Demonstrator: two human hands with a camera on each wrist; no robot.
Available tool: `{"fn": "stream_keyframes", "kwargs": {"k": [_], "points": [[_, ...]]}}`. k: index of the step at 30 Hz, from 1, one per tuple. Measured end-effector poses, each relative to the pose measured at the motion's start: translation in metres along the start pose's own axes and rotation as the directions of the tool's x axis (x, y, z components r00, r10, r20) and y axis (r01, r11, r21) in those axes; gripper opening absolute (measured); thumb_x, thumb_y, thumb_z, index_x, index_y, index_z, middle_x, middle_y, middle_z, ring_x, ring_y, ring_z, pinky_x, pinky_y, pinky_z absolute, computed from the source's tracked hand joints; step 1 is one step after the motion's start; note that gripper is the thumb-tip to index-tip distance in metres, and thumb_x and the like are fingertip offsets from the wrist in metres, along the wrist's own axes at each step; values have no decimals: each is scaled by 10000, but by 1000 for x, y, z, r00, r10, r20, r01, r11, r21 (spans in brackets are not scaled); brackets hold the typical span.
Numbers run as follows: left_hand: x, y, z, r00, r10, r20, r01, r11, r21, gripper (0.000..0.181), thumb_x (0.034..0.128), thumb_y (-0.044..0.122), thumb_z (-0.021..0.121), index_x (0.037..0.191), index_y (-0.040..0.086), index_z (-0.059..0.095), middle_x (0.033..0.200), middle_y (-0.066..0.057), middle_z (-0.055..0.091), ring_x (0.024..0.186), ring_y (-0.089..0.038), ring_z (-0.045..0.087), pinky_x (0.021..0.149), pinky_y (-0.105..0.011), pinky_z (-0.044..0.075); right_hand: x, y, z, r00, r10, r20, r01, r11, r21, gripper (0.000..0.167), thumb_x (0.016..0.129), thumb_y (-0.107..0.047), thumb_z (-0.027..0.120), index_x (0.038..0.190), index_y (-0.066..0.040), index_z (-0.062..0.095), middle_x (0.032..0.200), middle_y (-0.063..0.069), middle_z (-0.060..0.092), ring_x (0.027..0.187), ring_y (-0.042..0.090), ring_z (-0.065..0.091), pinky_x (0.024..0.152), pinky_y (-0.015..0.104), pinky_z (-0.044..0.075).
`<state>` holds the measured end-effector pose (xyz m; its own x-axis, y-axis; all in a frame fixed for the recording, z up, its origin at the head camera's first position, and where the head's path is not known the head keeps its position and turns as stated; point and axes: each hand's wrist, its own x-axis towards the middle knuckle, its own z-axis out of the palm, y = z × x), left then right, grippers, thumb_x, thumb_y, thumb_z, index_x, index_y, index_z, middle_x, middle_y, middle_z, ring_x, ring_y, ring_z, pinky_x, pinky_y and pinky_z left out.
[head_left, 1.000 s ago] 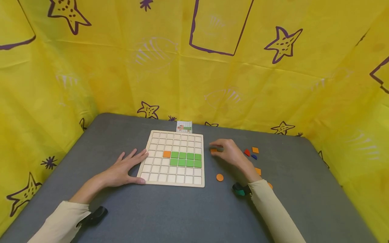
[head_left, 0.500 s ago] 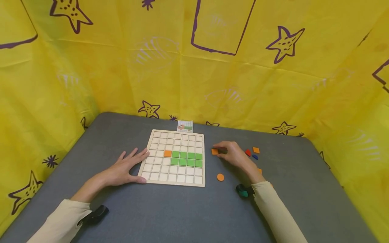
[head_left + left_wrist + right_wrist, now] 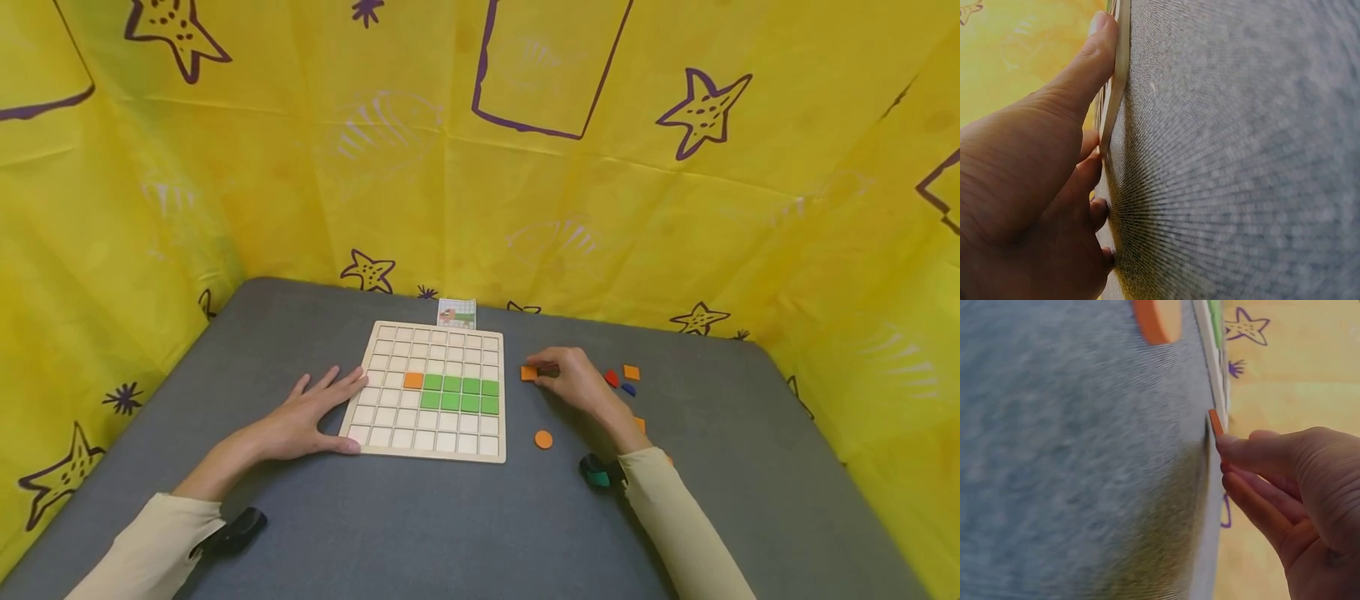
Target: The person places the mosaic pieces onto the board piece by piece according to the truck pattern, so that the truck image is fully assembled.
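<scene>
My left hand (image 3: 296, 425) rests with spread, straight fingers on the left edge of a wooden grid board (image 3: 435, 446); in the left wrist view the thumb (image 3: 1094, 53) lies along the board's rim. Green square tiles (image 3: 461, 394) fill part of two rows, with an orange square tile (image 3: 413, 380) at the left end of the upper one. To the right of the board, my right hand (image 3: 573, 379) pinches another orange square tile (image 3: 528, 373) between thumb and fingers. The right wrist view shows this tile (image 3: 1215, 422) edge-on at the fingertips.
A small picture card (image 3: 457, 314) lies behind the board. Nearer me is an orange round piece (image 3: 543, 439). Beyond the right hand lie a red piece (image 3: 612, 378), a blue piece (image 3: 628, 389) and an orange square (image 3: 632, 372). More orange pieces are partly hidden by the right forearm.
The right hand has shifted slightly to the right, and more of the orange square tile in its fingers shows now. The left hand stays in place on the board.
</scene>
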<state>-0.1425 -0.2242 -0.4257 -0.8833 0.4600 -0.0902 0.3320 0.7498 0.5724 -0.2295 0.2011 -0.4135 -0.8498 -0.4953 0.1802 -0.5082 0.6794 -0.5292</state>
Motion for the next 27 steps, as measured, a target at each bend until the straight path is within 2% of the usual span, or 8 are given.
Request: {"fn": "stream_keyframes", "kwargs": {"k": [9,22,27], "points": [[1,0,0,1000,10,-6,-10,1000,0,1065,738,585,764,1548,87,284,1617,-147,189,1460,-486,39,1099,-678,-62,10,-12,-5,997,-71,-12,71,997,26,298,809,30,764,1103,42,718,1060,145,721,961,290,695,851,398,560],[-1,0,0,999,32,-16,-32,999,-3,1057,740,594,755,1545,87,294,1610,-151,210,1454,-493,61,1089,-694,-45,23,-25,3,996,-92,6,92,996,14,287,828,3,758,1112,22,722,1066,122,725,975,258,696,864,377,557],[0,-1,1,1000,19,-7,-19,1000,-4,1071,734,597,760,1551,96,282,1616,-142,197,1460,-483,47,1095,-685,-53,28,-30,5,994,-106,4,106,994,34,284,833,-4,756,1113,29,720,1072,134,723,986,264,694,863,374,557]]}}
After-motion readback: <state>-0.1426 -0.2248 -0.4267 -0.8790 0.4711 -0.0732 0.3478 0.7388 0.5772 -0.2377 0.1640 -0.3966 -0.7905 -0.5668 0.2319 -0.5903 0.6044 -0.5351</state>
